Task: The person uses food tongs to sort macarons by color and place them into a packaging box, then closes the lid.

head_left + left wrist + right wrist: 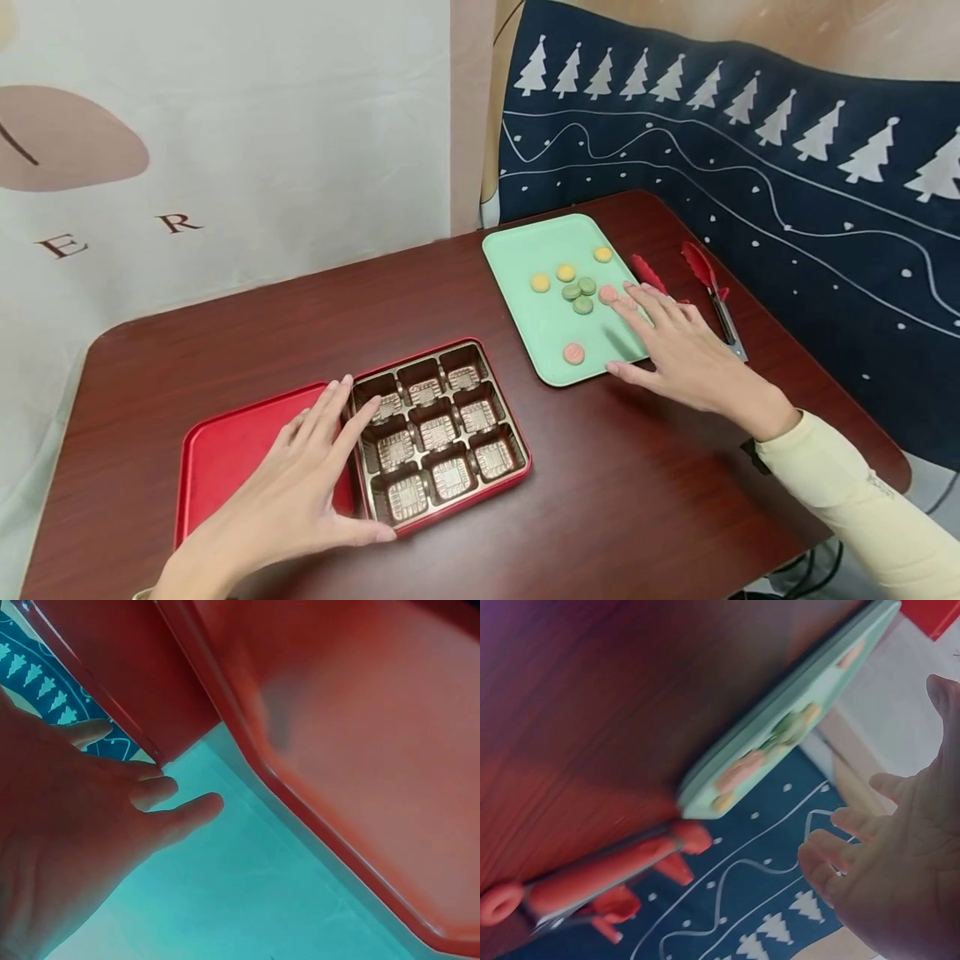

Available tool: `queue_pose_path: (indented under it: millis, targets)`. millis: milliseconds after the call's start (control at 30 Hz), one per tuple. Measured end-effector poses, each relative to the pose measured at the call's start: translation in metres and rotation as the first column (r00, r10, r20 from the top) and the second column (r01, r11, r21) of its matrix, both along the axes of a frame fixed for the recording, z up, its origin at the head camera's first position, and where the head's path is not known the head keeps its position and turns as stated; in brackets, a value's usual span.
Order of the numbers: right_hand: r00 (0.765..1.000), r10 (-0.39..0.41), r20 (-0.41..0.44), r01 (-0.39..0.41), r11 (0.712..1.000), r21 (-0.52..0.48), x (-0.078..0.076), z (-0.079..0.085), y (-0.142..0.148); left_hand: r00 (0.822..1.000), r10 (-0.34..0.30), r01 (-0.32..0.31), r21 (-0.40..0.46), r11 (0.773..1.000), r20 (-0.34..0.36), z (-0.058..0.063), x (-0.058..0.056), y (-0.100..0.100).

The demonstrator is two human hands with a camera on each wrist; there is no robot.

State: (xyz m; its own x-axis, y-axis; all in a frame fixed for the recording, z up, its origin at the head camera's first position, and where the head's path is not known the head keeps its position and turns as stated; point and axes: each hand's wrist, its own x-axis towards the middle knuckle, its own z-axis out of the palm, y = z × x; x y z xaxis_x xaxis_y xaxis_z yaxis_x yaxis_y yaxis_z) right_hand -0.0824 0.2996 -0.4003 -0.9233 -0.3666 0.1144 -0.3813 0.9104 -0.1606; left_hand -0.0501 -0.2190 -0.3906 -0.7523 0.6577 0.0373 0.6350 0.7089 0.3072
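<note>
My left hand (300,475) is spread, fingers straight, over the left edge of a red box (517,475). A brown and gold insert with several square compartments (452,477) fills the box, and nothing lies in them. Thumb and index finger overlap the insert's near and far left corners in the head view. My right hand (686,354) reaches with loosely extended fingers over the right edge of a mint green tray (525,250). Yellow (566,272), green (582,306) and pink (573,353) macaron-like rounds lie on the tray. The right fingers partly cover pink ones.
A red lid (232,450) lies left of the box, partly under my left forearm. Metal tongs with red tips (701,267) rest right of the tray, partly behind my right hand. A dark blue tree-print cloth (675,133) hangs along the brown table's (300,350) right side.
</note>
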Motion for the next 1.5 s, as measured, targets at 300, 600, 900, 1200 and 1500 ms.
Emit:
queue_pose_path:
  millis: [300,600,900,1200,1500]
  targets:
    - [0.983,-0.172,0.071,0.168,0.984,0.059,0.001,0.000,0.037,0.998,0.013,-0.013,-0.002,1.000,0.055,0.000,0.002,-0.001]
    - [0.954,-0.290,0.072,0.287,0.957,0.050,-0.011,-0.013,0.078,0.998,0.001,-0.001,-0.006,1.000,0.055,0.001,-0.003,0.002]
    - [0.920,-0.360,0.154,0.365,0.931,-0.003,-0.023,-0.022,0.100,0.996,0.016,-0.015,-0.016,1.000,0.092,0.002,-0.001,0.003]
    - [0.870,-0.423,0.255,0.447,0.894,-0.041,-0.031,-0.021,0.115,0.991,0.043,-0.044,0.005,0.999,0.127,0.003,0.001,0.005]
    - [0.829,-0.457,0.323,0.501,0.863,-0.065,-0.038,-0.026,0.114,0.987,0.064,-0.065,0.001,0.998,0.146,0.004,0.004,0.004]
